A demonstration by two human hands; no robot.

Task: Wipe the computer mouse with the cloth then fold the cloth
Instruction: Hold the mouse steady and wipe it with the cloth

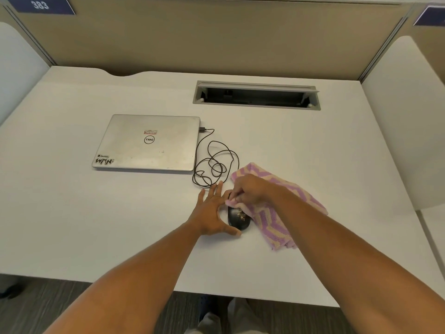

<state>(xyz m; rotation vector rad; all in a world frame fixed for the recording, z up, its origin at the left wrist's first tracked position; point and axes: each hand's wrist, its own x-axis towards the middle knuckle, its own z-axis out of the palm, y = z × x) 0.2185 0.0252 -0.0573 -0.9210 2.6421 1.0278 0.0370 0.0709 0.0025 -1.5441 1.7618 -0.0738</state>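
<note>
Mid-wipe, by the look of it: black mouse point(238, 219) sitting on the white surface point(120, 225) near the front edge, roughly centre, at about 5 o'clock from the closed laptop point(148, 143). Left hand point(213, 210) spread flat, fingers splayed and clasping nothing, palm down on the surface just at 9 o'clock of the mouse, thumb curling round its near end as a stop. Right hand point(248, 190) pinched on a bunched corner of the striped cloth point(277, 213), pressing that wad onto the far end of the mouse, at 12 o'clock; rest of the cloth trailing off toward 3 and 5 o'clock, lying loose on the surface and touching the mouse's right flank. Cable point(214, 162) looping in coils from the far end of the mouse up to the laptop's right edge. To do this stroke well: keep the left thumb braced so the mouse cannot skate toward the body; draw the wad from 12 down to 6 o'clock over the shell with light, even pressure. Pale speckled mark on the shell, whether dirt or print not clear, worth a pass anyway. Sides next, lifting the loose cloth clear so nothing snags the cable. Probably early in the task: most of the shell uncovered, cloth rumpled and not yet folded.
</note>
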